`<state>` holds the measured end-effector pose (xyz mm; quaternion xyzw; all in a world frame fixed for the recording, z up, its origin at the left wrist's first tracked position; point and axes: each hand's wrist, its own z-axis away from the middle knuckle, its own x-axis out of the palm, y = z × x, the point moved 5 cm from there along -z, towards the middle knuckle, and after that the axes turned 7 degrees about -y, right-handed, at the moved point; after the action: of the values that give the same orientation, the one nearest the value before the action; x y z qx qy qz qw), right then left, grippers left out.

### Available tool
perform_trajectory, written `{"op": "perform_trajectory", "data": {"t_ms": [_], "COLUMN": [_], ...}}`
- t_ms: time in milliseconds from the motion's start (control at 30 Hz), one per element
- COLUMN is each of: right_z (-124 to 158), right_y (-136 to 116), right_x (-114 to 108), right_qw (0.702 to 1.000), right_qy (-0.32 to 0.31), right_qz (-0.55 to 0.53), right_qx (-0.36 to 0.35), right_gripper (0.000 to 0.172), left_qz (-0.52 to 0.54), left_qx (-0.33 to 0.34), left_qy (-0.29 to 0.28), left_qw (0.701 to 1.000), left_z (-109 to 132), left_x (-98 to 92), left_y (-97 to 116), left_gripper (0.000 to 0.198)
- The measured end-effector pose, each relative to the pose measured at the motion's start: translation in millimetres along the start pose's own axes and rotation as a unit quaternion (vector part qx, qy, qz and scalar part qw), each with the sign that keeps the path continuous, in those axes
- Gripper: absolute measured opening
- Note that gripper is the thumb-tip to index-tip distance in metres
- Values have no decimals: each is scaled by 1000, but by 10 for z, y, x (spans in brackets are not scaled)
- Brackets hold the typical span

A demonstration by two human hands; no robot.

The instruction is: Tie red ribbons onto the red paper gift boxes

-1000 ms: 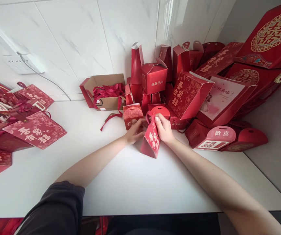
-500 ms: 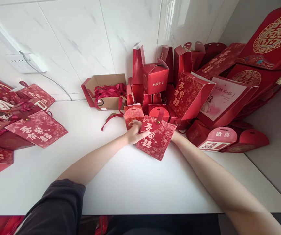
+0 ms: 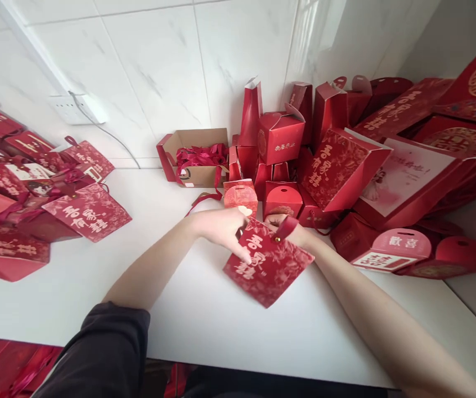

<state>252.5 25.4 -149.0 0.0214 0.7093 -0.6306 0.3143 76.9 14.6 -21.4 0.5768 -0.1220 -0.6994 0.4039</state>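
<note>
A red gift box (image 3: 277, 271) with pale gold characters and a dark red ribbon loop (image 3: 286, 228) with a small gold stud is tilted over the white table. My left hand (image 3: 223, 229) grips its left upper edge, thumb on the printed face. Behind the far edge, my right hand (image 3: 289, 228) has its fingers curled close to the ribbon loop; the box and ribbon partly cover it, and what it grips is hidden. Just beyond the hands stand a small orange-red box (image 3: 240, 194) and a red round-topped box (image 3: 282, 200).
An open cardboard box (image 3: 202, 178) of dark red ribbons stands by the tiled wall. Red boxes (image 3: 329, 171) pile up at the right. Finished-looking ribboned boxes (image 3: 90, 213) crowd the left of the white table (image 3: 171, 309). A cable (image 3: 113, 141) hangs from the wall socket.
The gift box has come nearer to me and turned, its ribbon loop now leaning right. My right fingers show behind it. The view has shifted left.
</note>
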Motion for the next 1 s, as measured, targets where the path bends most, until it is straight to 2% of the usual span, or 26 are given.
{"op": "perform_trajectory", "data": {"t_ms": [67,167,233,300,367,433,500,533,567,633,700,767,833,900,1000], "right_z": [-39,-51,-44,-35,-28,-23,-21,-22,-24,-29,-33,-34,-33,-33,-37], "right_y": [-35,-68,-73,-70,-65,-63,-65,-66,-68,-74,-83,-94,-106,-115,-116], "right_x": [50,85,92,98,106,115,121,123,125,128,129,129,127,124,121], "right_qw": [999,996,993,990,987,985,984,984,983,982,981,980,980,980,980], "right_qy": [-5,12,31,47,55,56,56,56,56,58,60,61,61,61,63], "right_qz": [37,86,113,134,149,159,167,170,174,180,185,188,189,189,188], "right_qx": [-9,-23,-27,-26,-24,-23,-22,-21,-20,-18,-16,-15,-16,-17,-18], "right_gripper": [27,38,37,35,33,33,32,32,32,33,33,33,33,33,33], "left_qz": [-9,-10,-13,-20,-29,-87,-152,-167,-164,-146,-204,-294,-350,-337,-280], "left_qx": [-52,-126,-172,-219,-284,-392,-482,-511,-528,-537,-512,-477,-456,-476,-524], "left_qy": [-2,37,120,263,378,464,524,543,553,559,569,555,497,428,377], "left_qw": [999,991,978,939,881,789,686,645,622,615,610,615,650,690,711], "left_z": [286,760,1086,1423,1726,1983,2147,2185,2192,2139,2034,1879,1694,1553,1469], "left_x": [-138,-363,-554,-775,-934,-1039,-1093,-1099,-1094,-1065,-1047,-1009,-937,-847,-758], "left_y": [71,-5,-201,-503,-892,-1291,-1614,-1750,-1877,-2074,-2126,-2117,-2163,-2299,-2530], "left_gripper": [39,33,30,34,41,46,53,60,66,82,94,88,72,61,59]}}
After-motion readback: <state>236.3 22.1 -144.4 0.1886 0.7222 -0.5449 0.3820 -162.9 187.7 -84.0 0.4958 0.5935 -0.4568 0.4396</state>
